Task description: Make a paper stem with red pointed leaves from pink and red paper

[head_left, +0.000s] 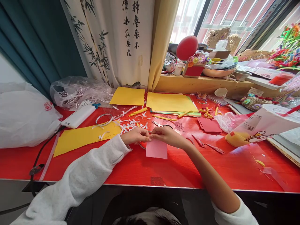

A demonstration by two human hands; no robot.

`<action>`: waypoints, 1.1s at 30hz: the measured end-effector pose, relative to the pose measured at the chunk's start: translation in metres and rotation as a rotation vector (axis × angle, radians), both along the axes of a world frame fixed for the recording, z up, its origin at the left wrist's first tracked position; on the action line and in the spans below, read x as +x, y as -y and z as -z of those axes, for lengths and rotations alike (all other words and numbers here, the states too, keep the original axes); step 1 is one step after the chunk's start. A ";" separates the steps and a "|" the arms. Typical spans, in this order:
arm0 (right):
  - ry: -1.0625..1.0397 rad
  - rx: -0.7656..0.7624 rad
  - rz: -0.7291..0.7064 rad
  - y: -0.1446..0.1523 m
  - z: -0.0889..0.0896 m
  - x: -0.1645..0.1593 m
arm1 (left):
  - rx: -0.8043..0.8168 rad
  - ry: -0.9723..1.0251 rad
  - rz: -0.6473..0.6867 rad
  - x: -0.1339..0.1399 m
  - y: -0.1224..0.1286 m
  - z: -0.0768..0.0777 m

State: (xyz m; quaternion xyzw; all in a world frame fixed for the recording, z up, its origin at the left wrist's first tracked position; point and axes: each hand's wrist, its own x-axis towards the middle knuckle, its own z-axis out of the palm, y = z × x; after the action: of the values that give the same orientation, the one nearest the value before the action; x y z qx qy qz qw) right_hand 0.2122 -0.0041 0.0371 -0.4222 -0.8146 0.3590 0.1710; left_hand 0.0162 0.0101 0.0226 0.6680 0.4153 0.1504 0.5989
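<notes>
My left hand (136,136) and my right hand (169,137) meet fingertip to fingertip above the table. Both are closed in a pinch, and what lies between the fingers is too small to make out. Just below the fingertips is a pink square of paper (156,150), its upper edge hidden by my right hand. Whether it is held or lies on the table I cannot tell. Scissors (159,123) lie just behind my hands, partly covered. White paper scraps (131,125) are scattered behind my left hand.
On the red table (131,175) are yellow sheets (172,101), a yellow strip (79,139), a tape roll (103,119), a white power bank (79,116) and red paper (209,124). A tilted drink cup (264,125) stands right; a white plastic bag (25,118) sits left.
</notes>
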 end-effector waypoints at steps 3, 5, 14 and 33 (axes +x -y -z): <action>0.007 0.014 -0.002 0.000 0.000 0.000 | 0.000 -0.013 -0.007 0.000 0.000 0.001; 0.014 0.029 0.003 -0.001 0.002 0.000 | 0.002 -0.034 0.006 0.000 0.000 0.001; 0.016 0.028 0.005 -0.002 0.002 -0.001 | -0.011 -0.007 -0.033 0.002 0.001 0.001; 0.007 0.051 0.056 -0.005 0.006 0.001 | 0.003 0.023 -0.015 0.001 -0.001 0.000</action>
State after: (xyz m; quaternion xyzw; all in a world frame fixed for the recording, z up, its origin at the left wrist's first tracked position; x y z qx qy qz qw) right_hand 0.2133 0.0009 0.0315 -0.4417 -0.8119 0.3319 0.1888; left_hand 0.0176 0.0107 0.0223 0.6642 0.4131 0.1631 0.6013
